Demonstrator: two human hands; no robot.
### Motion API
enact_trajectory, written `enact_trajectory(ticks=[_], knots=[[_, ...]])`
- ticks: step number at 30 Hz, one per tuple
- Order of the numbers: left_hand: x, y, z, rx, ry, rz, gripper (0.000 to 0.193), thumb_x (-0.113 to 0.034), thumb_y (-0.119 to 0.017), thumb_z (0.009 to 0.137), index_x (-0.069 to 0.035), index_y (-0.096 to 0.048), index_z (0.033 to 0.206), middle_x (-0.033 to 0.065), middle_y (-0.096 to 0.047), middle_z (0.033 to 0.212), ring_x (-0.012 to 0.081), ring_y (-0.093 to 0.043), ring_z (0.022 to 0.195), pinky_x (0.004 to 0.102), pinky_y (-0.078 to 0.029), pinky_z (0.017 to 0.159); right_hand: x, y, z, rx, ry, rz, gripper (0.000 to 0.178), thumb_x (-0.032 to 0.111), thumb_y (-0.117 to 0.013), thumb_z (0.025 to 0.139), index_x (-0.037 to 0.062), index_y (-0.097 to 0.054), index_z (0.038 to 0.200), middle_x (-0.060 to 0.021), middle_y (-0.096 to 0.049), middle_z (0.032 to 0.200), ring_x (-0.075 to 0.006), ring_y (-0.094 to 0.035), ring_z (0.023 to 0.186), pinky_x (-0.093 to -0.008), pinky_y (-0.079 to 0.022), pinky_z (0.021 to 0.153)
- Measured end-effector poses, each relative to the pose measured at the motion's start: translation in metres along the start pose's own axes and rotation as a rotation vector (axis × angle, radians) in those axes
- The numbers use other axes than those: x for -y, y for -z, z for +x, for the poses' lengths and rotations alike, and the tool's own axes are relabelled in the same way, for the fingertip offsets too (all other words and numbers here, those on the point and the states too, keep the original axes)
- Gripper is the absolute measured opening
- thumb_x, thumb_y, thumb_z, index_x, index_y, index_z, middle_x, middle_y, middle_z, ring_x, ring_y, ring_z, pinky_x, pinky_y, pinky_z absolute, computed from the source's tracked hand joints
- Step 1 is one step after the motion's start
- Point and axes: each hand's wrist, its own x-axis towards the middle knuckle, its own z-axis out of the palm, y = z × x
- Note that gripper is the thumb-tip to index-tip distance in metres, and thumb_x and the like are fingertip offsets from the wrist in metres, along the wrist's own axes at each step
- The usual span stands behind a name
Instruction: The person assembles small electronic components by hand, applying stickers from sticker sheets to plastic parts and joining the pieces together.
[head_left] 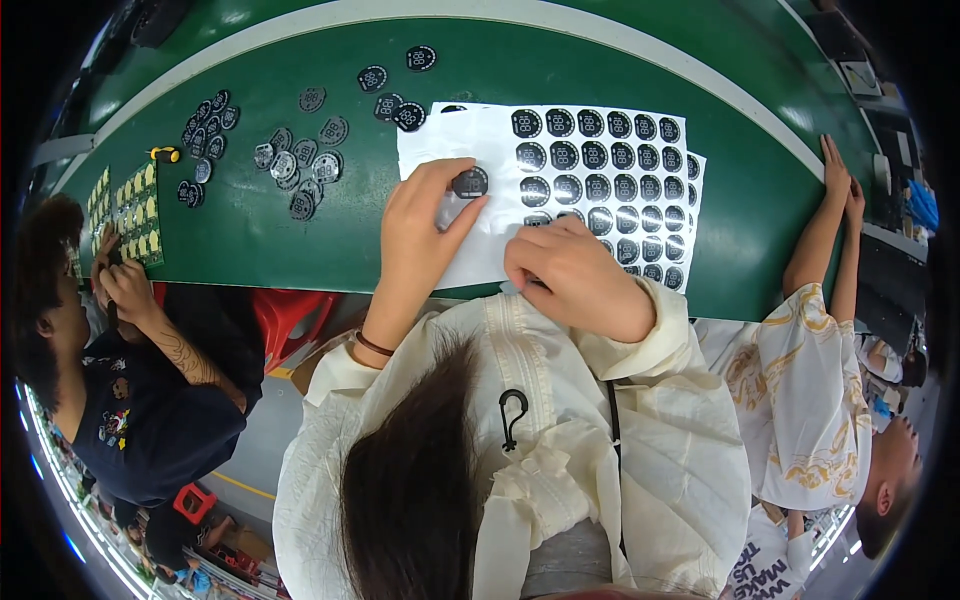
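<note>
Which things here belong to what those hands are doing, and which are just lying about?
Part of the job:
- white sheet with rows of black labels
- right hand, over the sheet
- left hand, pinching a round black piece
- probably the loose black discs

Seemingly just lying about:
- yellow-and-black tool on the green table
- red stool by the table
</note>
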Motion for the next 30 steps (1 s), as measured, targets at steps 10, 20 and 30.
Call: enact_trajectory(ticks=[10,20,30], knots=[[-0.027,0.037,0.042,0.123,-0.098,-0.207,0.038,-0.006,-0.072,0.073,-0.004,-0.060,0.109,0.0074,-0.064,0.105,0.0209,-0.062,0.085,0.0287,-0.049,0.076,-0.016,0.044,0.017,-0.600,-0.093,0.879,0.023,-0.001,-0.069,0.076,0.0065,-0.049,0.083,-0.0025,-0.056,0.085,-0.0113,-0.055,0.082,-0.0258,-0.044,0.076],[-0.002,-0.010,0.100,0.106,-0.224,-0.296,0.062,-0.004,-0.069,0.076,-0.007,-0.042,0.132,0.0090,-0.061,0.117,0.0234,-0.065,0.093,0.0301,-0.051,0.078,-0.062,0.043,0.059,-0.863,-0.070,1.190,0.024,-0.006,-0.060,0.080,0.0058,-0.047,0.096,-0.0031,-0.057,0.097,-0.0097,-0.055,0.090,-0.0231,-0.043,0.085],[0.000,-0.004,0.101,0.327,-0.278,-0.191,0.070,0.004,-0.065,0.072,-0.008,-0.037,0.135,0.0100,-0.056,0.125,0.0257,-0.060,0.104,0.0333,-0.047,0.089,-0.056,0.034,0.062,-0.681,-0.049,1.113,0.026,-0.008,-0.063,0.080,0.0020,-0.050,0.099,-0.0027,-0.053,0.097,-0.0082,-0.053,0.090,-0.0218,-0.044,0.083]])
